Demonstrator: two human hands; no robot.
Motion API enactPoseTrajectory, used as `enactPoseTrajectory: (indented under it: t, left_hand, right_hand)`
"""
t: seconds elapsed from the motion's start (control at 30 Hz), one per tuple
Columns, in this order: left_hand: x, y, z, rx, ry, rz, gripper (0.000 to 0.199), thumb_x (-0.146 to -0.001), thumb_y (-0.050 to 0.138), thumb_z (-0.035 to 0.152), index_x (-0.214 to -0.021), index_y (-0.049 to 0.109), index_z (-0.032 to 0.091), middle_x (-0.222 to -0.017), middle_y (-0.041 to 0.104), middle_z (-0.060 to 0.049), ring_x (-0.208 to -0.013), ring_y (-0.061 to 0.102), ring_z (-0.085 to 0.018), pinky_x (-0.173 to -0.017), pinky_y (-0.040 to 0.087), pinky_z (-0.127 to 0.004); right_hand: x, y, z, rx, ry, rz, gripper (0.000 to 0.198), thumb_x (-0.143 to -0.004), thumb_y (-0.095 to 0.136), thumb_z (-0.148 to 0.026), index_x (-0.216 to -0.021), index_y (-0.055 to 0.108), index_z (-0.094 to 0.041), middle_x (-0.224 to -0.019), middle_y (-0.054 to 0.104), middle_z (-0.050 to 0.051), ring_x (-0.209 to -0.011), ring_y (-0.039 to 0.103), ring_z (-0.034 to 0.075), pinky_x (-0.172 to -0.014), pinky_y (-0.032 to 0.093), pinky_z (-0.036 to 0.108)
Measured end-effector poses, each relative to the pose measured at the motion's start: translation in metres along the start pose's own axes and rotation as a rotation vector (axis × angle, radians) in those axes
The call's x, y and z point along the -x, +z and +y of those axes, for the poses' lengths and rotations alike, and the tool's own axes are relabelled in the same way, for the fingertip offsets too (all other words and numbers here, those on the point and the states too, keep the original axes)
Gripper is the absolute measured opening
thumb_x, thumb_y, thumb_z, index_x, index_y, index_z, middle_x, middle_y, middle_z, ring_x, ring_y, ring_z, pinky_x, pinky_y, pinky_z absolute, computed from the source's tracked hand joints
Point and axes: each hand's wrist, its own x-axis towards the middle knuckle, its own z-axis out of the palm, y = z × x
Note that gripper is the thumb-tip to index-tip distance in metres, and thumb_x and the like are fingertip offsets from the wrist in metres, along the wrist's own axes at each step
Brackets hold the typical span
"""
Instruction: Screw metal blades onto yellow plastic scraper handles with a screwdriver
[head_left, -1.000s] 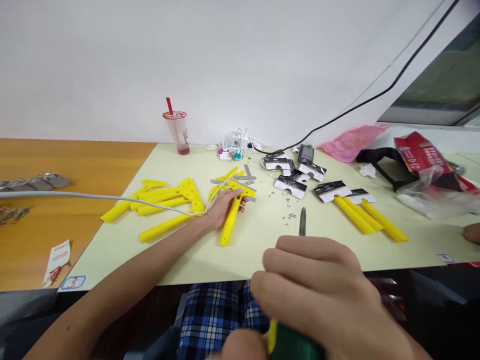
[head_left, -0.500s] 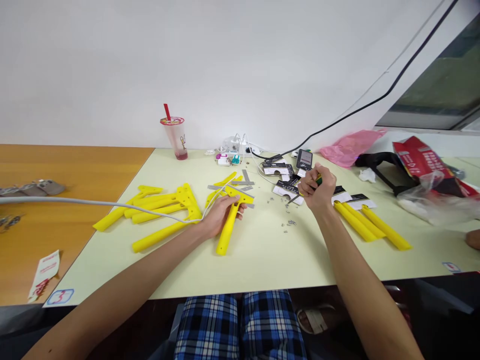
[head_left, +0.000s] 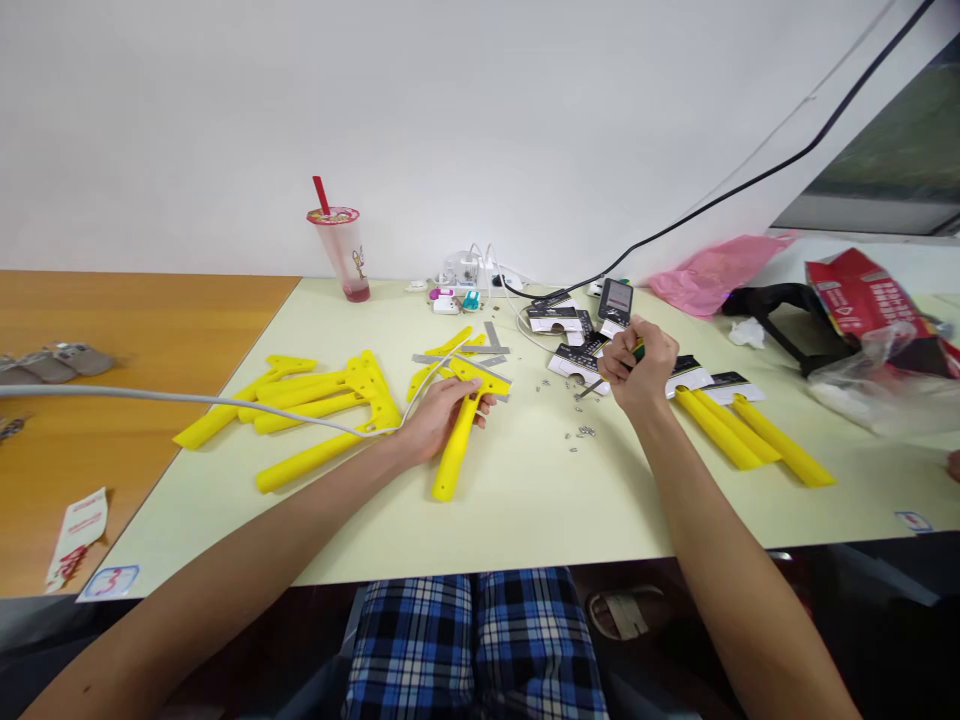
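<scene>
Left hand [head_left: 444, 415]: curled round yellow T-handle [head_left: 456, 450]
Right hand [head_left: 637, 368]: fisted round screwdriver [head_left: 590, 389], tip near metal bits [head_left: 586, 432]
Front edge of desk [head_left: 525, 515]: well apart from both hands

Yellow T-shaped handle [head_left: 459, 434], slanted screwdriver [head_left: 591, 389]

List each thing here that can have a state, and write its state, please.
Held scraper: gripped by the left hand
Screwdriver: gripped by the right hand, tip pointing down
Screws: loose, scattered
Left scrapers: lying together
Right scrapers: partly inside cards
Cup: standing, a little red liquid at the bottom
Straw: in the cup
Pink bag: crumpled
</scene>
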Motion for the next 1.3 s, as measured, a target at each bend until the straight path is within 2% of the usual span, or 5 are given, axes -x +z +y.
enactPoseTrajectory:
  t: [0.33, 0.57, 0.73, 1.03, 1.3]
  left_hand:
    - [0.001, 0.001, 0.001, -0.005, -0.019, 0.014, 0.012, -0.091, 0.075, 0.022, -0.088, 0.072, 0.011, -0.088, 0.075, -0.013, -0.076, 0.066, -0.017, -0.062, 0.057, -0.028]
    - [-0.002, -0.002, -0.003, 0.028, -0.032, 0.005, 0.011, -0.094, 0.074, 0.02, -0.089, 0.074, 0.01, -0.09, 0.077, -0.014, -0.075, 0.067, -0.017, -0.065, 0.058, -0.029]
    - [-0.004, -0.003, -0.005, 0.035, -0.042, 0.025, 0.011, -0.097, 0.073, 0.02, -0.09, 0.073, 0.012, -0.088, 0.076, -0.012, -0.076, 0.069, -0.018, -0.063, 0.058, -0.028]
    - [-0.002, -0.001, -0.004, 0.005, -0.032, 0.024, 0.011, -0.101, 0.065, 0.016, -0.092, 0.07, 0.011, -0.087, 0.075, -0.01, -0.075, 0.067, -0.016, -0.064, 0.058, -0.028]
    - [0.0, 0.002, -0.001, -0.022, -0.042, 0.039, 0.011, -0.101, 0.065, 0.015, -0.091, 0.07, 0.011, -0.086, 0.076, -0.011, -0.073, 0.067, -0.015, -0.064, 0.057, -0.027]
  right_hand:
    - [0.006, 0.009, -0.006, -0.016, -0.026, 0.02, 0.069, -0.08, 0.088, -0.065, -0.062, 0.036, -0.024, -0.049, 0.026, -0.01, -0.037, 0.02, 0.006, -0.03, 0.02, 0.021]
    - [0.011, 0.06, -0.036, -0.06, -0.068, -0.121, 0.057, -0.085, 0.085, -0.053, -0.061, 0.041, -0.024, -0.05, 0.026, -0.008, -0.037, 0.019, 0.006, -0.032, 0.017, 0.024]
    - [0.012, 0.089, -0.035, -0.019, -0.076, -0.2, 0.058, -0.084, 0.087, -0.053, -0.061, 0.043, -0.024, -0.051, 0.027, -0.008, -0.038, 0.02, 0.006, -0.033, 0.015, 0.024]
    - [0.006, 0.068, 0.014, 0.111, 0.088, -0.227, 0.059, -0.079, 0.092, -0.054, -0.059, 0.045, -0.023, -0.05, 0.029, -0.01, -0.037, 0.022, 0.005, -0.034, 0.016, 0.022]
    - [0.006, 0.064, 0.021, 0.059, 0.095, -0.207, 0.059, -0.078, 0.091, -0.052, -0.059, 0.044, -0.023, -0.049, 0.03, -0.01, -0.038, 0.022, 0.005, -0.034, 0.017, 0.02]
